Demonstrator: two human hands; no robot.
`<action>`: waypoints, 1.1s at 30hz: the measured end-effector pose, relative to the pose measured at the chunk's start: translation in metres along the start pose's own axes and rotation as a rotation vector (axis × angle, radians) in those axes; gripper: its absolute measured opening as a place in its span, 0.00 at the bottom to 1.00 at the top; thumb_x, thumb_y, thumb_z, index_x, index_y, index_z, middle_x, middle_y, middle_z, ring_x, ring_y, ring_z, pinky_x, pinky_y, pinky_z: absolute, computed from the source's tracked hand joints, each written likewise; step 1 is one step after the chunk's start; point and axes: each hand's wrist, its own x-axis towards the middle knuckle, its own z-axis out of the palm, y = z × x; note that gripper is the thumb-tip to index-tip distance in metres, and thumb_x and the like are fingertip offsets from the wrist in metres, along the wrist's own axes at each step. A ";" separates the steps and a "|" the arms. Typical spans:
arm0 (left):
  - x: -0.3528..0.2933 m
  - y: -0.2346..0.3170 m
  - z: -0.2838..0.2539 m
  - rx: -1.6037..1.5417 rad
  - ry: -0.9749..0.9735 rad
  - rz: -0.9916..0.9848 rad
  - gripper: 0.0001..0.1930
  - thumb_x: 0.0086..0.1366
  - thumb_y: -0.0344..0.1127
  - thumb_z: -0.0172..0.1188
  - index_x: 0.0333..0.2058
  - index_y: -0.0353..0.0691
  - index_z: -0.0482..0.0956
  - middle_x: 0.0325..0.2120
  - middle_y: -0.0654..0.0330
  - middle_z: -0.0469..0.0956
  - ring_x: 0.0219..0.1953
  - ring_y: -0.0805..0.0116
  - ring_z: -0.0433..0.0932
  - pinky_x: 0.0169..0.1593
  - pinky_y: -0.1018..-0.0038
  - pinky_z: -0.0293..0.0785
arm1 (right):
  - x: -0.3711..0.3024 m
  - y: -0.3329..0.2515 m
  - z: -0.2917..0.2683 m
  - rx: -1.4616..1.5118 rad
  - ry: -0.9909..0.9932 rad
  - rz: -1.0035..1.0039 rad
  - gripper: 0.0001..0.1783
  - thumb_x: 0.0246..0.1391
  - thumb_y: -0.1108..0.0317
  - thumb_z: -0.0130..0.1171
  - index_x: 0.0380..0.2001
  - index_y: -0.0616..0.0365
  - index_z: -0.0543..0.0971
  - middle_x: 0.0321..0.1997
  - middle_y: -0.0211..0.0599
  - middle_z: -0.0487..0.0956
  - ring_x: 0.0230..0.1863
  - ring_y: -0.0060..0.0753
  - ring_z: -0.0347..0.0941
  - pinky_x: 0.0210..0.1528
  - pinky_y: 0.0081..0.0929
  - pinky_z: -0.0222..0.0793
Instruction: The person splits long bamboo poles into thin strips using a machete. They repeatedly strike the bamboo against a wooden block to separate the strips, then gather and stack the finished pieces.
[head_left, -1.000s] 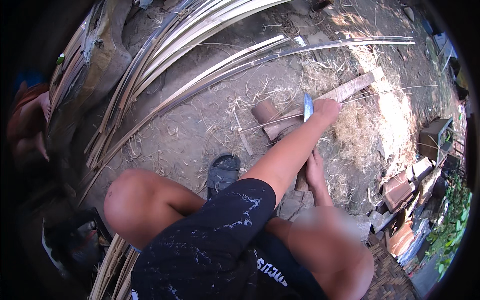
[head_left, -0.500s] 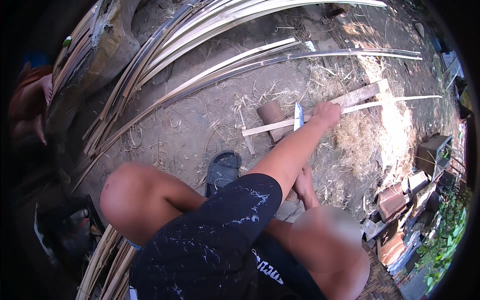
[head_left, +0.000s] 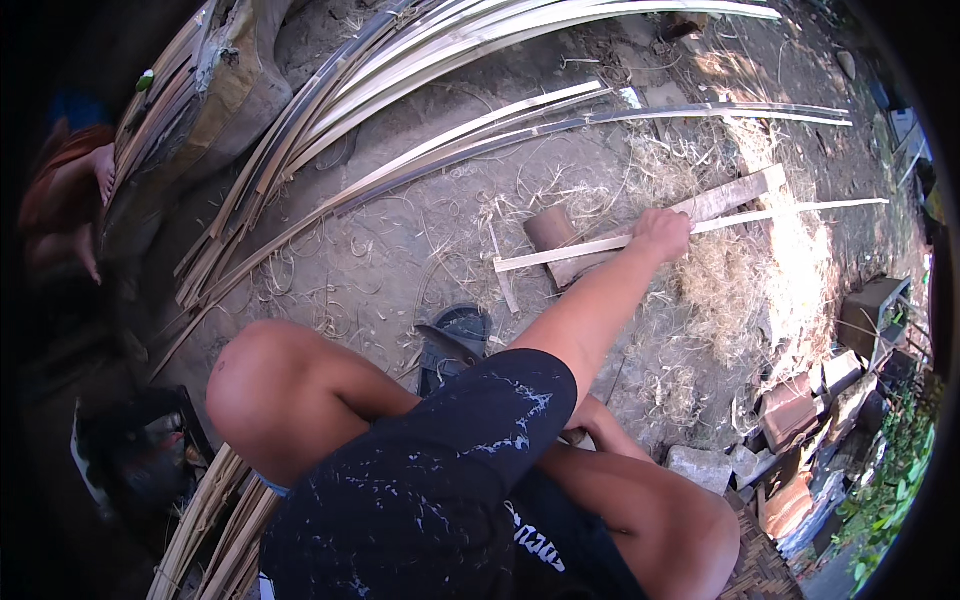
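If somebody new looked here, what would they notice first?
Probably the left hand gripping a long pale strip, right of the middle. Next, the dark knife blade poking past the black sleeve, over a slipper. A bundle of strips curves across the top.

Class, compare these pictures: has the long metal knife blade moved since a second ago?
Yes. The knife blade has moved down and left in the view, away from the brown rounded wooden block; it now shows over the dark grey sandal.
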 end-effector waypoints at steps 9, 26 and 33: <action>-0.003 -0.004 -0.005 -0.083 0.009 -0.102 0.12 0.61 0.33 0.56 0.40 0.42 0.86 0.42 0.50 0.84 0.47 0.53 0.83 0.53 0.60 0.78 | 0.016 0.064 -0.016 0.579 0.500 0.131 0.16 0.71 0.63 0.43 0.44 0.66 0.75 0.27 0.38 0.80 0.23 0.28 0.76 0.27 0.27 0.73; -0.087 -0.085 -0.193 0.858 -0.600 0.320 0.24 0.71 0.54 0.53 0.36 0.37 0.86 0.36 0.49 0.85 0.43 0.48 0.83 0.44 0.57 0.79 | -0.019 0.117 -0.021 -0.234 1.151 -0.025 0.20 0.65 0.62 0.55 0.55 0.60 0.67 0.34 0.48 0.77 0.29 0.50 0.78 0.31 0.43 0.78; -0.225 -0.160 -0.130 -0.562 -0.568 -0.330 0.26 0.76 0.53 0.47 0.46 0.31 0.79 0.31 0.51 0.82 0.37 0.65 0.81 0.42 0.69 0.77 | -0.003 0.094 -0.008 -0.488 0.942 0.096 0.25 0.64 0.58 0.56 0.61 0.55 0.68 0.37 0.58 0.79 0.32 0.67 0.77 0.37 0.53 0.77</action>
